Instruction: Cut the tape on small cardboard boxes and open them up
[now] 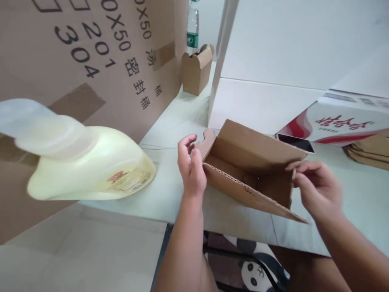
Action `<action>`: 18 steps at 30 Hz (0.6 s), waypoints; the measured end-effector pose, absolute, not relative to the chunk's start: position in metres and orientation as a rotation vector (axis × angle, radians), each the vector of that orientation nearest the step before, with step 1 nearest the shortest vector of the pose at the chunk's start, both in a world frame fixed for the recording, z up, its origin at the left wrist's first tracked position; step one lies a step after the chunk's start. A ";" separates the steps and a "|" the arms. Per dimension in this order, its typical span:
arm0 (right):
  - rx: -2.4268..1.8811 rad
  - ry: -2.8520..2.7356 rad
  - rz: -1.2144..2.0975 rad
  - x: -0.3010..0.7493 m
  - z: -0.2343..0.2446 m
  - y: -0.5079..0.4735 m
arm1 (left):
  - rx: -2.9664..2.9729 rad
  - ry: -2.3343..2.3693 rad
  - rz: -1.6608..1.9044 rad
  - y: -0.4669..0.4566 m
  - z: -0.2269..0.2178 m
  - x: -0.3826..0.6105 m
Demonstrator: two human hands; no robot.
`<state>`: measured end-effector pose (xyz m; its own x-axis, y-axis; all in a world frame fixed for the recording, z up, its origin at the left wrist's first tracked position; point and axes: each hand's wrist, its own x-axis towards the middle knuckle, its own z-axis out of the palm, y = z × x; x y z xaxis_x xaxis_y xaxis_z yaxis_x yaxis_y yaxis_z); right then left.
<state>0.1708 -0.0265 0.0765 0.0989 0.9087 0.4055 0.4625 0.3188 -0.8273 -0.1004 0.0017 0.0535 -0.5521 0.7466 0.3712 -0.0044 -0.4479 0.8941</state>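
Note:
An open brown cardboard box [243, 192] lies in front of me on the pale tabletop, its inside facing up. At its left end, my left hand [193, 164] is closed on a flap with a curved cut-out. My right hand [317, 188] pinches the upright edge of the box at the right end between thumb and fingers. The long far and near walls stand up between my hands. A black phone-like object [295, 142] lies partly behind the far wall.
A large bottle of yellowish liquid [91, 162] stands at the left, before a big printed carton [121, 93]. Farther back are a small folded cardboard box [197, 71] and a water bottle [192, 28]. White cartons [267, 61] and flat cardboard pieces [367, 152] are to the right.

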 end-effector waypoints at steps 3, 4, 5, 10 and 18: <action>-1.366 -1.522 0.397 0.187 0.052 -0.036 | 1.141 1.038 1.890 0.004 0.054 -0.081; -1.360 -1.481 0.366 0.189 0.044 -0.036 | 1.151 1.023 1.871 0.004 0.053 -0.075; -1.342 -1.424 0.362 0.190 0.037 -0.036 | 1.157 1.028 1.868 0.006 0.052 -0.069; -1.238 -1.252 0.734 0.191 0.020 -0.041 | 1.202 1.093 1.895 0.016 0.047 -0.056; -1.132 -1.306 0.773 0.191 0.015 -0.048 | 1.400 1.206 1.729 0.030 0.047 -0.051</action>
